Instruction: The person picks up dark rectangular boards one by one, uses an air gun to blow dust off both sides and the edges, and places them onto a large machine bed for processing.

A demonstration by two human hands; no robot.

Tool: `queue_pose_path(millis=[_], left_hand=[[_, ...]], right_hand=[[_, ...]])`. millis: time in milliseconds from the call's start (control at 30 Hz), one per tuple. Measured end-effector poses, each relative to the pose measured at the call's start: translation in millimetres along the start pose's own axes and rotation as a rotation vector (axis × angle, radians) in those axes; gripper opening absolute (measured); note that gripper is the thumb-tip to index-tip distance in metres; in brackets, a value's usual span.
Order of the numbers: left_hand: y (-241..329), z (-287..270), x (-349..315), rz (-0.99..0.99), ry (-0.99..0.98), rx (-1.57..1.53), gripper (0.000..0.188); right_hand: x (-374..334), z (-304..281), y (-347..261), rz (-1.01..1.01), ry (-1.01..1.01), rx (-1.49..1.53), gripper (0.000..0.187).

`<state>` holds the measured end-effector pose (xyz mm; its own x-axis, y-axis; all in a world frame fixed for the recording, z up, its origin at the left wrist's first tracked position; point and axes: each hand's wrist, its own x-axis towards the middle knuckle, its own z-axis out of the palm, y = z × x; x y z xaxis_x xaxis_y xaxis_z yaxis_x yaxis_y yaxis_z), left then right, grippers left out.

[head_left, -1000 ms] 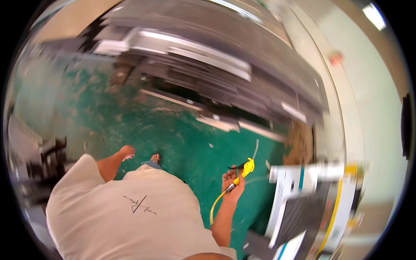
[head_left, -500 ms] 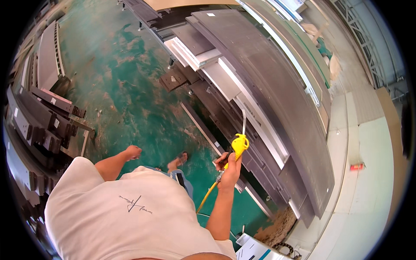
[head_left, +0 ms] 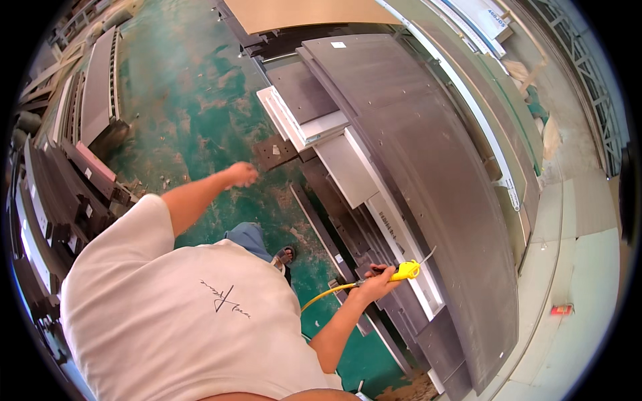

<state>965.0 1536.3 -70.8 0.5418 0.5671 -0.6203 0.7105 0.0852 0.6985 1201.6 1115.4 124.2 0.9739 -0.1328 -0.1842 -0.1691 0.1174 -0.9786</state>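
A yellow air blow gun (head_left: 405, 271) with a thin metal nozzle is in my right hand (head_left: 378, 283), whose fingers are wrapped round its handle. Its nozzle points up and right, over the stack of dark panels (head_left: 408, 127). From its rear a yellow hose (head_left: 326, 293) curves down beside my body. My left hand (head_left: 242, 174) is held out over the green floor, slightly blurred, with its fingers curled and nothing visible in them. Nearest to it is a dark board end (head_left: 275, 151) jutting from the stack. White-edged boards (head_left: 348, 164) lie along the stack's near side.
More dark boards (head_left: 57, 194) are piled on the left, with a long panel (head_left: 100, 87) behind. The dusty green floor (head_left: 180, 87) runs between the piles. A tan sheet (head_left: 301, 13) lies at the far end. A red object (head_left: 562, 310) is on the pale surface at right.
My right hand has lowered and turned the blow gun, so its nozzle now points rightward over the panels. My left arm has swung forward and up. The view has shifted along the stack.
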Motion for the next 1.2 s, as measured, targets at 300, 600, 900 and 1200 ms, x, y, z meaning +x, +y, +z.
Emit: queue_pose_path(millis=[300, 600, 900, 1200], left_hand=[[241, -169, 214, 0.423, 0.599, 0.032, 0.060], [379, -264, 366, 0.436, 0.458, 0.513, 0.068], [333, -301, 317, 0.338, 0.250, 0.421, 0.067], [175, -368, 166, 0.139, 0.047, 0.175, 0.052]], right_hand=[[-22, 119, -3, 0.215, -0.922, -0.072, 0.033], [-38, 238, 13, 0.195, -0.865, -0.600, 0.029], [11, 353, 93, 0.290, -0.712, -0.236, 0.047], [-29, 368, 115, 0.473, -0.708, -0.125, 0.018]])
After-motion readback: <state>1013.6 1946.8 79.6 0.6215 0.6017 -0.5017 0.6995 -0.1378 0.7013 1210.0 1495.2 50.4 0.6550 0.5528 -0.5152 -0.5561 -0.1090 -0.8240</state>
